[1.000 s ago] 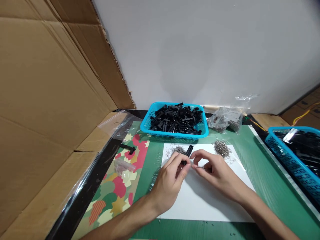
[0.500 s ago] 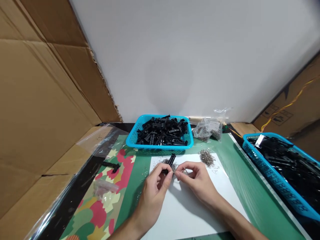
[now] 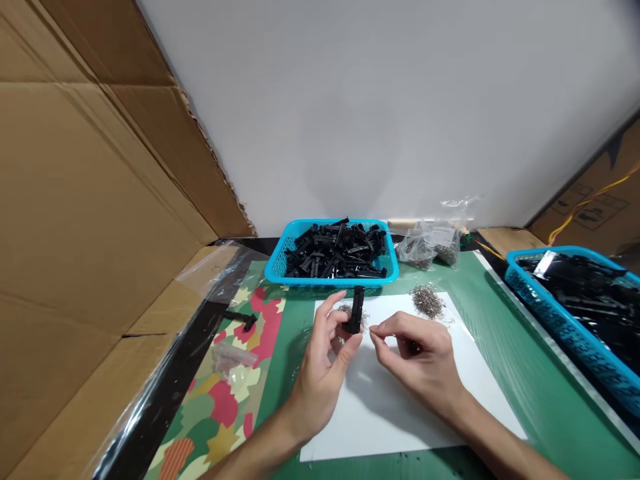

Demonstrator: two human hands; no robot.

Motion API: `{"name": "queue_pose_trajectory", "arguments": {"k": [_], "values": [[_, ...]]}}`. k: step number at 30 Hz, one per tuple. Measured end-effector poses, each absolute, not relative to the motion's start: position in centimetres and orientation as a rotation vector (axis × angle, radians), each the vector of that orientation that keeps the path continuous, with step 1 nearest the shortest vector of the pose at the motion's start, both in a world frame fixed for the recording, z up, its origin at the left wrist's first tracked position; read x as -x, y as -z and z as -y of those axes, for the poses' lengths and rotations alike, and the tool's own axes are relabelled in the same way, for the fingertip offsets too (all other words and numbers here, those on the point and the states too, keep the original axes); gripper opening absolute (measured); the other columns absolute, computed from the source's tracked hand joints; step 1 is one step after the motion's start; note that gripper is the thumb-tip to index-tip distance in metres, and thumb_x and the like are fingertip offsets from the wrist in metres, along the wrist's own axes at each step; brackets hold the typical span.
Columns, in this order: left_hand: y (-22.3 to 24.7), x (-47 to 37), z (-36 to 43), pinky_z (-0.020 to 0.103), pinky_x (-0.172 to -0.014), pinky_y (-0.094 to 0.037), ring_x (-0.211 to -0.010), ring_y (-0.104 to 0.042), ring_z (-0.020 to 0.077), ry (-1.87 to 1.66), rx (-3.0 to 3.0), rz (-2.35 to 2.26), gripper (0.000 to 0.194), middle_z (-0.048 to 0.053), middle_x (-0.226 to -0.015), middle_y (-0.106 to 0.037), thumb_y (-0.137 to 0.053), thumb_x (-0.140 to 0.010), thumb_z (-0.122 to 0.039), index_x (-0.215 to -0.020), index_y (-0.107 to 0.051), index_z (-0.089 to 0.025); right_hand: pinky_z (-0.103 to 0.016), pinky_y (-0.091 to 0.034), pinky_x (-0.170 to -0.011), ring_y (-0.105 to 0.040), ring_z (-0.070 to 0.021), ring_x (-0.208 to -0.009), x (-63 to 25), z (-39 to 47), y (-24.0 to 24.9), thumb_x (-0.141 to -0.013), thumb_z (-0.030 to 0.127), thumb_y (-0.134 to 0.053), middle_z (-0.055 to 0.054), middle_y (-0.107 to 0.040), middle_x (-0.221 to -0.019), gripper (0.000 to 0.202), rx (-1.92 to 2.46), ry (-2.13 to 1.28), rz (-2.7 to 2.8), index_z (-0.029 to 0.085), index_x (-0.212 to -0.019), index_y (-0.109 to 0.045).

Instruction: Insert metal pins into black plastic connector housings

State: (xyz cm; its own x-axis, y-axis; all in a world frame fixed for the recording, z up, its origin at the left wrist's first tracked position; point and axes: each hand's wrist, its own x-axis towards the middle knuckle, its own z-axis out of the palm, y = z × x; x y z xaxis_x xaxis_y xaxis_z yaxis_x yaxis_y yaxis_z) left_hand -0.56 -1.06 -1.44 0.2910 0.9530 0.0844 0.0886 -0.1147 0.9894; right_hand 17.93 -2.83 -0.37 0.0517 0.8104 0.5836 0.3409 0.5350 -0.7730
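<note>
My left hand grips a slim black plastic part near its lower end, the part standing almost upright above the white sheet. Just right of it, my right hand is closed in a pinch, thumb and index fingertip together. Whatever lies between those fingertips is too small to make out. Behind the left fingers shows a pile of tiny metal pieces, partly hidden. A second heap of small metal pieces lies beyond my right hand, at the sheet's far edge.
A blue basket full of black parts stands at the back; another blue basket is at the right. Clear bags of small pieces lie between them. At left are a loose black part and a small plastic bag.
The black part has turned from leaning to nearly upright in my left hand, whose fingers have spread somewhat. My right hand has drawn slightly away from it. The whole view has shifted a little.
</note>
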Motion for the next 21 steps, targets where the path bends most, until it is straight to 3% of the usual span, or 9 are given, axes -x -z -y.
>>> {"name": "queue_pose_trajectory", "arguments": {"k": [5, 10, 21], "values": [[1.8, 0.9, 0.9, 0.03, -0.101, -0.05, -0.117, -0.064, 0.021, -0.968, -1.574, -0.955, 0.041, 0.004, -0.131, -0.066, -0.061, -0.106, -0.038, -0.147, -0.057, -0.032, -0.022, -0.036, -0.045, -0.057, -0.0082, -0.051, -18.5, 2.8, 0.9, -0.091, 0.004, -0.066, -0.002, -0.076, -0.079, 0.016, 0.926, -0.179, 1.761, 0.018, -0.093, -0.072], [2.2, 1.0, 1.2, 0.027, -0.094, -0.054, -0.117, -0.066, 0.0211, -1.036, -1.625, -1.006, 0.043, 0.004, -0.132, -0.071, -0.071, -0.1, -0.036, -0.142, -0.065, -0.031, -0.023, -0.041, -0.049, -0.063, -0.0089, -0.056, -18.7, 2.8, 1.5, -0.092, 0.004, -0.069, -0.001, -0.076, -0.077, 0.014, 0.928, -0.012, 1.834, 0.017, -0.093, -0.069], [1.8, 0.6, 1.2, 0.025, -0.08, -0.057, -0.095, -0.07, 0.0184, -1.024, -1.596, -1.033, 0.041, 0.003, -0.116, -0.077, -0.076, -0.094, -0.025, -0.135, -0.074, -0.031, -0.023, -0.042, -0.05, -0.061, -0.0086, -0.056, -19.6, 3.0, 1.5, -0.099, 0.005, -0.062, -0.002, -0.074, -0.078, 0.015, 0.885, 0.029, 2.018, 0.014, -0.099, -0.073]]}}
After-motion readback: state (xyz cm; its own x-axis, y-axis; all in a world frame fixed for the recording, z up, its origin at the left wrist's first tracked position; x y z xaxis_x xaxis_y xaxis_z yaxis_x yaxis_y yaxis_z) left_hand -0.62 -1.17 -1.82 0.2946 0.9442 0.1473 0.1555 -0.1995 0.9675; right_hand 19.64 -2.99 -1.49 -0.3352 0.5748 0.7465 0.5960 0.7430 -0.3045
